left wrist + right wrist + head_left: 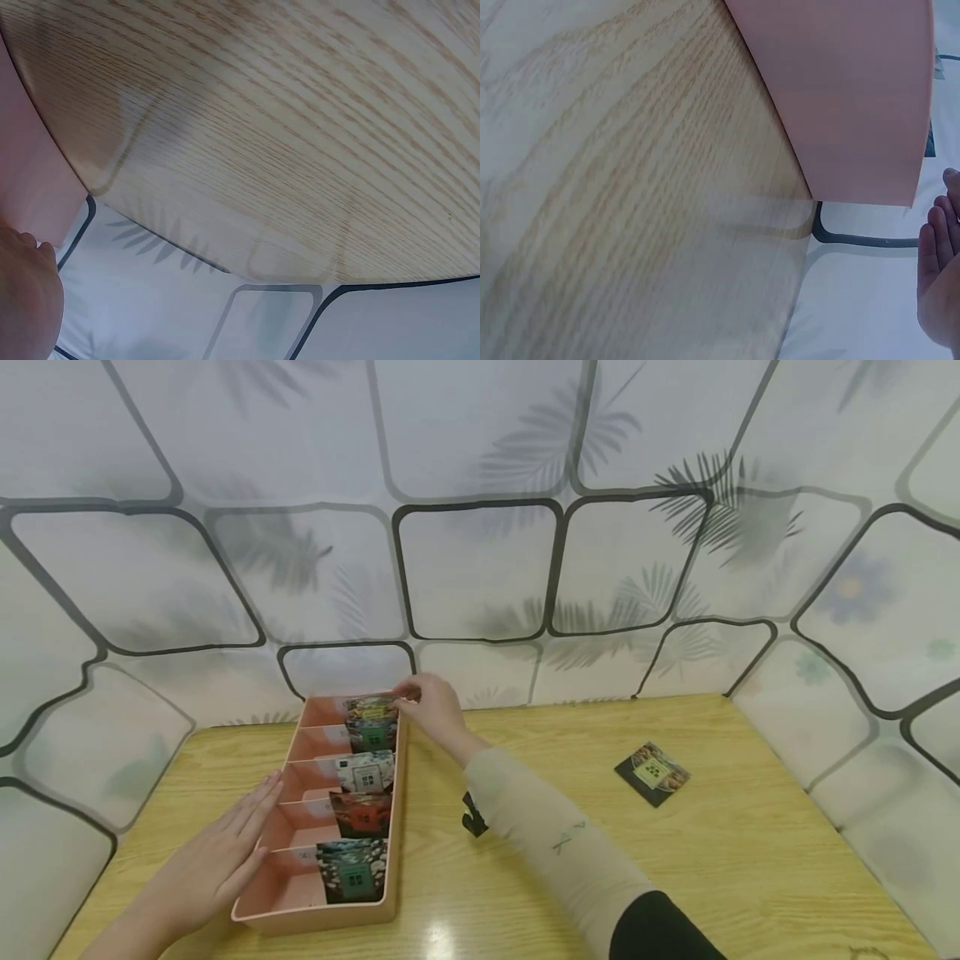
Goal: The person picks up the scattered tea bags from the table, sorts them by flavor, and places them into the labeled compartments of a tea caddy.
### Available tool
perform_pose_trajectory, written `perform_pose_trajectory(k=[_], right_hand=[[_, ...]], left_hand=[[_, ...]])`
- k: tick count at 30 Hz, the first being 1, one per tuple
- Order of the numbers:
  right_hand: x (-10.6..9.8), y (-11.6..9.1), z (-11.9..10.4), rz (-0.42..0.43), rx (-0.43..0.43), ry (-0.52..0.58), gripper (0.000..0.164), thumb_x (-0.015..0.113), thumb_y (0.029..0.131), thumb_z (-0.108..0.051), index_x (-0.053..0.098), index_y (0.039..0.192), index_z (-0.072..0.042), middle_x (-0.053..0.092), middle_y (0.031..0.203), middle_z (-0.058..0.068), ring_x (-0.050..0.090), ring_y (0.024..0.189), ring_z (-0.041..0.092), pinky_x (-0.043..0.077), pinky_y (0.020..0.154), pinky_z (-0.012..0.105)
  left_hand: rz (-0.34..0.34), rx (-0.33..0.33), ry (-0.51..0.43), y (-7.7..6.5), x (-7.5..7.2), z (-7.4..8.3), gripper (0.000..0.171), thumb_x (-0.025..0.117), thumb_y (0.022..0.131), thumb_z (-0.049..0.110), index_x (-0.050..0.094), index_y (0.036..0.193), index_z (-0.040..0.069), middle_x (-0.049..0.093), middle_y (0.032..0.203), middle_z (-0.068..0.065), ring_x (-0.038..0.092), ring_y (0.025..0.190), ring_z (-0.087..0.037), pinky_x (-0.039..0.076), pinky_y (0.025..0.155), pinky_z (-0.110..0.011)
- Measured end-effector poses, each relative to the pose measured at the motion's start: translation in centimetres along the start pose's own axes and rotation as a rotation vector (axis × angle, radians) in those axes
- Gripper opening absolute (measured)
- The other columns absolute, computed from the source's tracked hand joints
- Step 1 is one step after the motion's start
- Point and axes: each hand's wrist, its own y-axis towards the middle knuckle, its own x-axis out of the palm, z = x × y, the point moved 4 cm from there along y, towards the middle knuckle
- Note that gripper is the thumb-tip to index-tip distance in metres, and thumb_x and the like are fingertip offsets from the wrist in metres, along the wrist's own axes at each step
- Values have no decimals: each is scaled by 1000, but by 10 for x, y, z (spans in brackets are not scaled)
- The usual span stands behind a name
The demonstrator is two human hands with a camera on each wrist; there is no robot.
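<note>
In the head view a long pink divided box (399, 827) stands on the table, with square printed sachets in its several compartments. My right hand (435, 710) reaches over its far right corner. Thumb and index finger pinch the edge of a yellow-and-dark sachet (369, 710) in the farthest compartment; the grip is partly hidden. Just nearer is a green-labelled sachet (372, 737), then a white one (366, 773), a red one (362, 814) and a dark floral one (352, 872). My left hand (213, 847) rests with straight fingers along the box's left rim.
Alone on the wooden table (540, 735), to the right, lies a dark sachet with a yellow-green label (652, 774). A small black object (474, 817) shows beside my right sleeve. Patterned fabric (480, 568) rises behind and around the table.
</note>
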Motion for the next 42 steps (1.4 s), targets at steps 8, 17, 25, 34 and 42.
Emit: perform_pose_trajectory(k=[8,17,25,34,42], right_hand=[[-17,2,2,3,-13,26,21,74,101,-14,77,120,-6,77,118,11,73,107,25,61,93,35],[-41,-1,8,-8,-32,32,24,74,101,-13,76,123,-5,76,121,13,72,109,27,61,98,38],[-62,-3,26,19,-29,45,22,77,98,-12,77,119,-3,78,115,15,73,104,29,61,95,37],[-93,-15,46,38,14,75,21,77,99,-13,77,117,-3,78,113,15,73,103,29,62,94,39],[-127,-33,60,61,39,66,24,77,99,-14,77,119,-1,78,113,18,74,104,32,62,96,44]], left_hand=[[-1,-8,14,1,-1,1,76,64,103,18,27,166,-4,17,179,-10,-6,164,0,-4,129,-10],[5,-2,17,0,-1,0,74,60,106,20,24,167,-1,14,180,-6,-6,164,-1,-4,129,-10],[-2,-8,19,-1,-1,0,77,63,105,21,24,168,1,14,180,-3,-6,164,1,-5,128,-9],[20,8,20,-2,-1,2,74,59,108,23,23,168,1,9,180,0,-5,164,-1,-4,129,-10],[10,-1,27,0,-1,1,76,61,106,23,23,168,1,12,180,-2,-6,164,0,-5,129,-10]])
